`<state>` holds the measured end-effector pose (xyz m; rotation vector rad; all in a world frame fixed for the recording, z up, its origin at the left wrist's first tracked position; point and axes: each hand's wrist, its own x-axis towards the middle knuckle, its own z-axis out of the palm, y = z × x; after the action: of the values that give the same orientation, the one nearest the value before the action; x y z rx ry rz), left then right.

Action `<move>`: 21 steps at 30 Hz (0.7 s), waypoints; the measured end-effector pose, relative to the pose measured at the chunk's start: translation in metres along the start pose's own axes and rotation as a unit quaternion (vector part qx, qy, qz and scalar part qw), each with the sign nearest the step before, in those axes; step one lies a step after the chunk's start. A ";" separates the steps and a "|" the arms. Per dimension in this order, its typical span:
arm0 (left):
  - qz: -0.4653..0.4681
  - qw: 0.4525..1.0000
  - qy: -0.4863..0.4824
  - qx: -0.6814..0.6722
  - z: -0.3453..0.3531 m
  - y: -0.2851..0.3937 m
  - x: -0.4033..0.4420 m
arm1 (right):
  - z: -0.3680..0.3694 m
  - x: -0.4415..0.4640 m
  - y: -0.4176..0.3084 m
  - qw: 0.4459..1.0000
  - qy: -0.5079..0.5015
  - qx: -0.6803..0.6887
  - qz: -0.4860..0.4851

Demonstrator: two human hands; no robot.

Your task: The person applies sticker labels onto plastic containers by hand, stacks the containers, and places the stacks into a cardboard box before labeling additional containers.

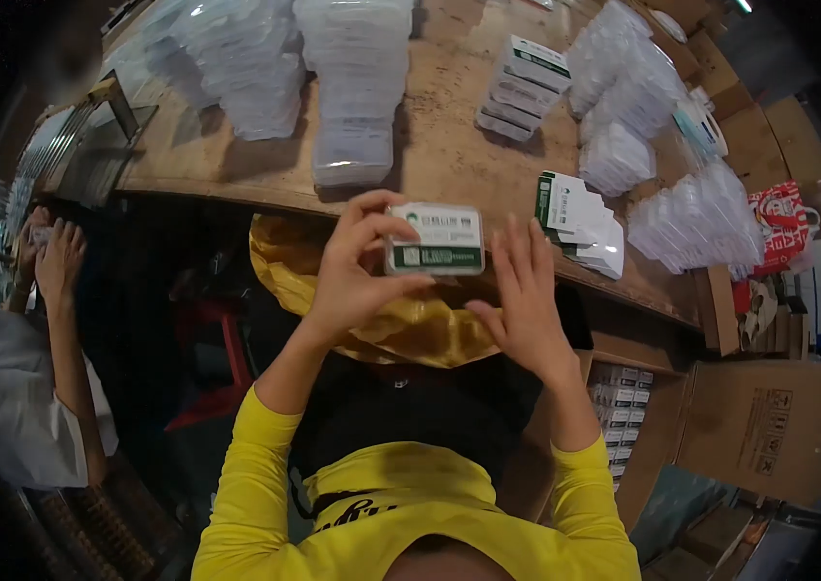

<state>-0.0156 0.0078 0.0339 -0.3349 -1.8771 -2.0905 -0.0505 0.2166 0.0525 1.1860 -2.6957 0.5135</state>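
My left hand (357,266) grips a small clear plastic box (438,237) by its left end, fingers on top and thumb along the lower edge. Inside the box shows a white and green printed card. At the box's right end is my right hand (529,308), its fingers stretched out and holding nothing; whether the fingertips touch the box I cannot tell. Beyond that hand, white and green cards (580,215) lie fanned on the wooden table (444,126). Farther back stands a short stack of boxes with green-and-white cards (525,85).
Tall stacks of clear plastic boxes (352,97) stand at the table's back left, with more clear boxes (696,218) on the right. A cardboard carton (759,426) with packed boxes is below right. Another person's hands (57,257) work at left, near a red stool (217,358).
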 end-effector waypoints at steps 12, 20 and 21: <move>0.078 0.917 0.016 0.391 0.039 -0.112 0.136 | 0.012 0.014 0.123 0.975 0.082 -0.207 0.000; -0.116 0.992 -0.029 0.037 0.048 -0.055 0.063 | 0.000 0.025 0.091 0.964 0.231 -0.128 -0.039; -0.169 0.985 -0.036 -0.025 0.048 -0.046 0.049 | -0.001 0.025 0.075 0.960 0.246 -0.123 -0.047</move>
<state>-0.0800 0.0565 0.0150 -0.1082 -2.0438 -2.3737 -0.1230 0.2471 0.0419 0.9596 -2.1935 0.3825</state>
